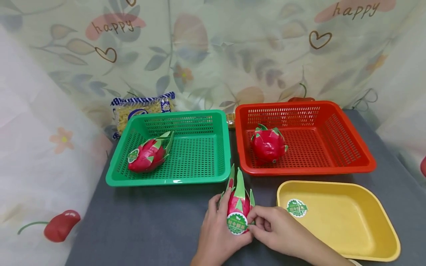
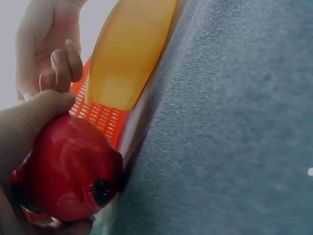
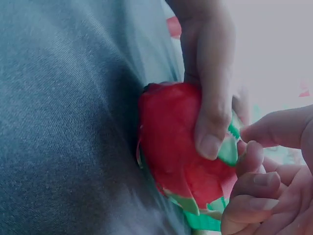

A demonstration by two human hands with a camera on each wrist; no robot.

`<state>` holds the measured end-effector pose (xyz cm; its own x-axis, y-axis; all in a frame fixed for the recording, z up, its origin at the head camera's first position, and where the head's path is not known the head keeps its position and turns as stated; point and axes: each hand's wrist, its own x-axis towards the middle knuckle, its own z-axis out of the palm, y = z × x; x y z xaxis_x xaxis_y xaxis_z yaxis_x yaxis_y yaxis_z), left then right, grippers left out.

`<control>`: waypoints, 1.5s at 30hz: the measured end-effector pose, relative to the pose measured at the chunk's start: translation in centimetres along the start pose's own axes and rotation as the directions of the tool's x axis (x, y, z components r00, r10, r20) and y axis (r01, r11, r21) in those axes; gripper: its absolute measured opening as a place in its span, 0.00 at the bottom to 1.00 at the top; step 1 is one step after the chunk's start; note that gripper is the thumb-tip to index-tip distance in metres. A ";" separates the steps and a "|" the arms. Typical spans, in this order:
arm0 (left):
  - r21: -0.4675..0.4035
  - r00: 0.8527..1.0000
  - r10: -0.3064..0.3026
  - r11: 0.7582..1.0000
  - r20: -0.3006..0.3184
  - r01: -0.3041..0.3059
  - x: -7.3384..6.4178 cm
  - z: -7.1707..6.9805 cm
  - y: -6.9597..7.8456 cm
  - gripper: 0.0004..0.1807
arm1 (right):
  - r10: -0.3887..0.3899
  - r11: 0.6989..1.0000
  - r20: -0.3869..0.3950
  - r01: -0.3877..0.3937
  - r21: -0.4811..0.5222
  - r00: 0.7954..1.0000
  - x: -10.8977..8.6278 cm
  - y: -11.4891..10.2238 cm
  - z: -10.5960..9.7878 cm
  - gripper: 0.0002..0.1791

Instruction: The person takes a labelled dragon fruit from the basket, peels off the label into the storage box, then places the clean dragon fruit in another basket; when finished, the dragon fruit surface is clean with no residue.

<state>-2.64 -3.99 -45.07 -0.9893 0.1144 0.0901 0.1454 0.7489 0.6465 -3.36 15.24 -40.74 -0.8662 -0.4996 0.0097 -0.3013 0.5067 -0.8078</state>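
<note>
In the head view a dragon fruit [image 1: 244, 203] with long green leaf tips points away from me at the front of the table. My left hand [image 1: 216, 229] grips it, the thumb lying along its near side. A round green and white sticker [image 1: 237, 223] faces up on the fruit. At the sticker's right edge, my right hand [image 1: 276, 229] pinches with thumb and index finger, its other fingers curled. In the right wrist view the left thumb presses the red skin beside the green edge; the exact pinch is partly hidden.
A green basket [image 1: 193, 155] holds one dragon fruit [image 1: 148, 155] with a sticker. Another dragon fruit [image 1: 269, 144] sits in the red basket [image 1: 306, 170]. The yellow basin [image 1: 336, 214] at right bears a sticker [image 1: 297, 207] inside. A pasta bag [image 1: 143, 109] stands behind the green basket.
</note>
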 end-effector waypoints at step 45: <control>-0.681 0.988 0.000 0.725 0.153 0.106 1.2 0.0 -2.6 0.55 | 0.224 0.920 -0.030 -0.202 0.336 0.974 2.5 1.1 -0.8 0.09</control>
<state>-4.23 -5.78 -46.59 -0.9767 0.2127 -0.0270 -0.0035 0.1101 0.9939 -6.14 15.12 -41.15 -0.9231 -0.3522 -0.1543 0.0317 0.3304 -0.9433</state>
